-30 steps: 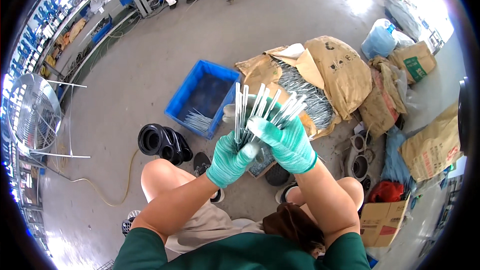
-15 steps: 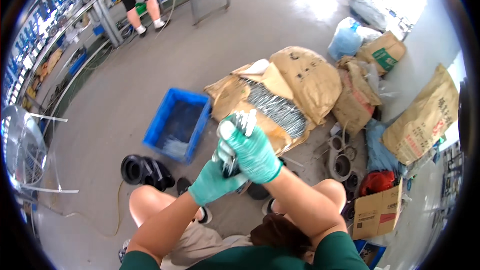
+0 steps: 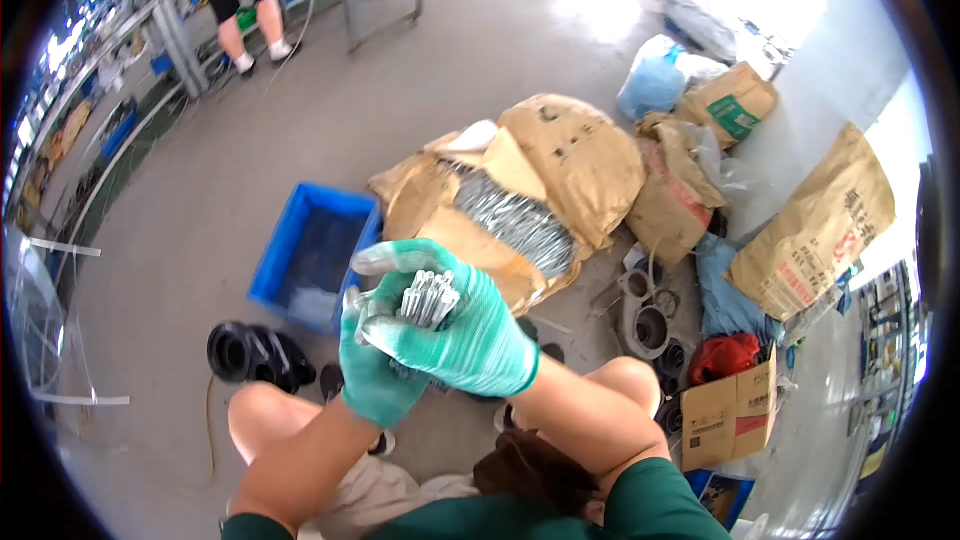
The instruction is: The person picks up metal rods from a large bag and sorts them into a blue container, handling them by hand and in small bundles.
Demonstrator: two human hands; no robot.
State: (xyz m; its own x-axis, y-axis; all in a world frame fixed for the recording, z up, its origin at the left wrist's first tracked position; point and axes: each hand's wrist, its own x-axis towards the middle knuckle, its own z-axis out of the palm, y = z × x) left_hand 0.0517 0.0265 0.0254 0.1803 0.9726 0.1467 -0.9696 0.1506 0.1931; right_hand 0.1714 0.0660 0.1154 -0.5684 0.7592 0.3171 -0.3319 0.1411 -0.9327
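Note:
A bundle of thin silver metal rods (image 3: 428, 300) stands between my gloved hands, with its flattened ends showing at the top. My right hand (image 3: 470, 335), in a green glove with greyish fingertips, is wrapped round the bundle, its thumb across the near side and the index finger stretched over the top. From the left and below, my left hand (image 3: 385, 375) closes against the lower part of the rods; some of its fingers are hidden behind the right hand. Beyond the hands, many similar rods (image 3: 515, 225) lie in a torn-open brown paper sack (image 3: 410, 210).
Left of the sack stands a blue plastic bin (image 3: 270, 275) with some pale pieces inside. Black ring-shaped parts (image 3: 250, 355) lie by my left knee. Sacks, a cardboard box (image 3: 730, 420) and metal castings (image 3: 645, 325) crowd the right. A person (image 3: 240, 0) stands at the far-left bench.
My hands have drawn closer together and turned, so the rod ends now point up between them. The right index finger has stretched out. The whole scene has shifted left in the view.

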